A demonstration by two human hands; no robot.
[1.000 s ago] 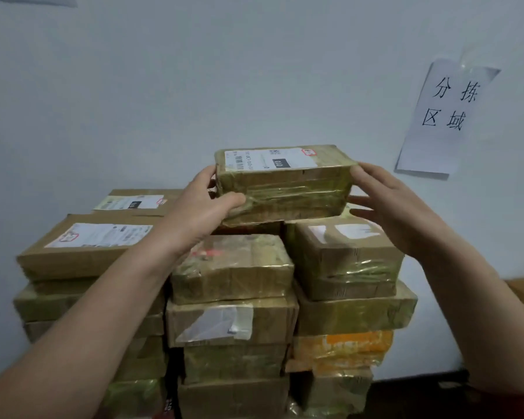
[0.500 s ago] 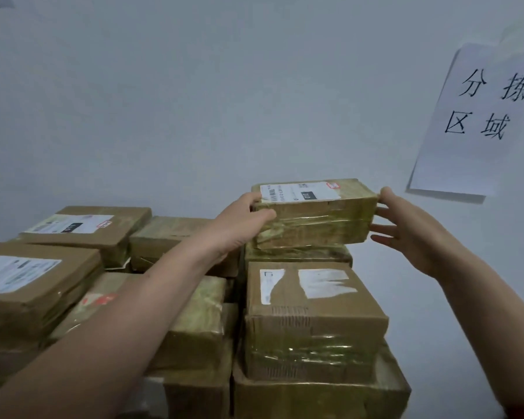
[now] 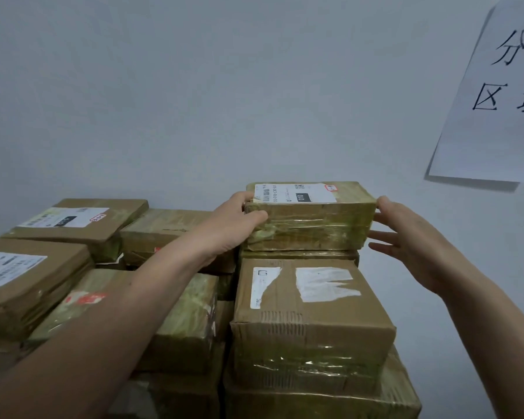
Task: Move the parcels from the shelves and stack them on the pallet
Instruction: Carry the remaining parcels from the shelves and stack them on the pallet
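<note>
A taped brown parcel (image 3: 310, 217) with a white label on top sits on the back right of a tall stack of parcels, against the wall. My left hand (image 3: 230, 223) grips its left end, thumb across the front face. My right hand (image 3: 406, 240) is at its right end with fingers straight; only the thumb tip touches the upper right corner. Below and in front of it lies a bigger cardboard parcel (image 3: 312, 319) with torn white labels. The pallet under the stack is hidden.
More parcels fill the stack's left side: a labelled flat box (image 3: 79, 223) at the back, another labelled box (image 3: 28, 282) at the left edge. A white paper sign (image 3: 493, 101) with black characters hangs on the grey wall (image 3: 194, 86) at right.
The view has come closer and higher over the stack. The parcel went from held above the pile to resting on the back right parcels; my right hand's fingers have eased off its end.
</note>
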